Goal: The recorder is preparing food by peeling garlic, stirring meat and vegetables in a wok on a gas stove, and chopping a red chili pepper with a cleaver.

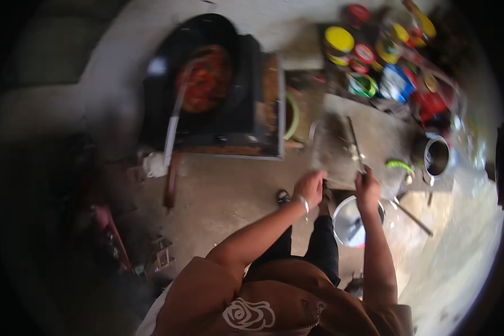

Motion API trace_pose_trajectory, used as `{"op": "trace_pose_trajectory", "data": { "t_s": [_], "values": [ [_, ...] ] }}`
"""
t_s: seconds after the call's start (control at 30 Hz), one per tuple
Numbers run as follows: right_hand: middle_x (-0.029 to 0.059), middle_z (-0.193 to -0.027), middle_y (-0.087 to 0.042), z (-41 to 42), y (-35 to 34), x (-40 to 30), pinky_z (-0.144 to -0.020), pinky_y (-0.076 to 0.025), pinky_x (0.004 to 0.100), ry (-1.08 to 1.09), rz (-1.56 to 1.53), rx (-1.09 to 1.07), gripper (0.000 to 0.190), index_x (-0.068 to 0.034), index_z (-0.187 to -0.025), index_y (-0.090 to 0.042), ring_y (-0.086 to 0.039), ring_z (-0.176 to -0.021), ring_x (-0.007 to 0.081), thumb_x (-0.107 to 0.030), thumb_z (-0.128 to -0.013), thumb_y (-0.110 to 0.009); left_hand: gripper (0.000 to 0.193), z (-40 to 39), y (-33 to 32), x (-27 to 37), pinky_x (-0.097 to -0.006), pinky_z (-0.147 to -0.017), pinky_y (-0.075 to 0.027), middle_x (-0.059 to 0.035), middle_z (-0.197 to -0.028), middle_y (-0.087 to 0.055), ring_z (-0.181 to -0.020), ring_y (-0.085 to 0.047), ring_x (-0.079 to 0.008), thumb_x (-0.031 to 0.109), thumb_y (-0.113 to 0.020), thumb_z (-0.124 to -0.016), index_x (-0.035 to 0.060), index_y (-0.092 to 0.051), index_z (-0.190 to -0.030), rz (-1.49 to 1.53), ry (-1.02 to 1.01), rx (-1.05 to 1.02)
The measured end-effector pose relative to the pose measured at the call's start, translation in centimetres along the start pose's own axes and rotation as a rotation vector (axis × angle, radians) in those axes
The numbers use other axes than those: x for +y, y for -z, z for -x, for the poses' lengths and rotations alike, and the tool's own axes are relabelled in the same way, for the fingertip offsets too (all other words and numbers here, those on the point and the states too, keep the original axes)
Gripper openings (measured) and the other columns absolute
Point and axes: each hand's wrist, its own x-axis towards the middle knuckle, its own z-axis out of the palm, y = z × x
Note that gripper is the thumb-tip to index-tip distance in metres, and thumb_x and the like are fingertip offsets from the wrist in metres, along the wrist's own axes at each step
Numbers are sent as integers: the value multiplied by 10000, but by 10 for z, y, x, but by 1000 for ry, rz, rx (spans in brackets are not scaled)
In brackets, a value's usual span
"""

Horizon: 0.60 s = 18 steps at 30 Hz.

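Note:
My right hand (368, 191) grips the dark handle of a kitchen knife (353, 136). The knife's narrow blade edge points away from me over a pale board-like work surface (340, 161). Small pale chopped pieces (353, 152) lie against the blade, perhaps garlic. Near the left front edge of that surface is my left hand (311, 187), fingers curled and a bracelet at the wrist. Whether it holds anything is hidden. To the right of the knife lie a green chili pepper (400, 165) and a small whitish piece (408, 179).
At the left, a wok (212, 27) with red food sits on a stove (245, 126); a spatula (171, 134) with a wooden handle leans across it. Jars (339, 40) and packets (397, 83) crowd the back right. A metal pot (437, 157) and a white basin (348, 222) flank the right side.

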Motion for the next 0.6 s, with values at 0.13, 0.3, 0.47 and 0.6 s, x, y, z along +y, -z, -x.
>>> {"op": "trace_pose_trajectory", "data": {
  "t_s": [0.13,0.3,0.47,0.6],
  "values": [
    [135,-973,-637,-12,19,7,-689,-495,424,166,185,50,454,-133,-1284,-434,-625,-827,326,-191,-857,-578,443,132,70,-54,-386,-917,-435,-177,-1176,-557,-1075,-536,-323,204,-554,-839,40,-484,-1245,-30,266,-348],
    [162,-1069,-593,-44,22,36,-786,-478,405,343,354,46,604,-110,-1363,-346,-583,-901,325,-166,-823,-610,901,348,102,-153,-389,-1003,-359,-215,-1255,-515,-1184,-485,-302,633,-641,-689,-40,-465,-1262,423,1249,-556],
    [148,-1122,-550,-29,20,41,-875,-430,424,291,481,-59,677,-81,-1363,-347,-531,-978,336,-150,-763,-653,783,351,138,-129,-373,-939,-408,-204,-1193,-547,-1095,-538,-291,560,-639,-732,-42,-496,-1213,290,926,-910],
    [212,-1093,-585,31,-17,74,-875,-455,408,271,491,-240,548,-23,-1241,-495,-560,-1003,380,-278,-784,-658,667,320,185,-106,-358,-875,-456,-193,-1131,-580,-1005,-592,-280,487,-638,-775,-43,-528,-1164,120,525,-1210]
  ]
}}
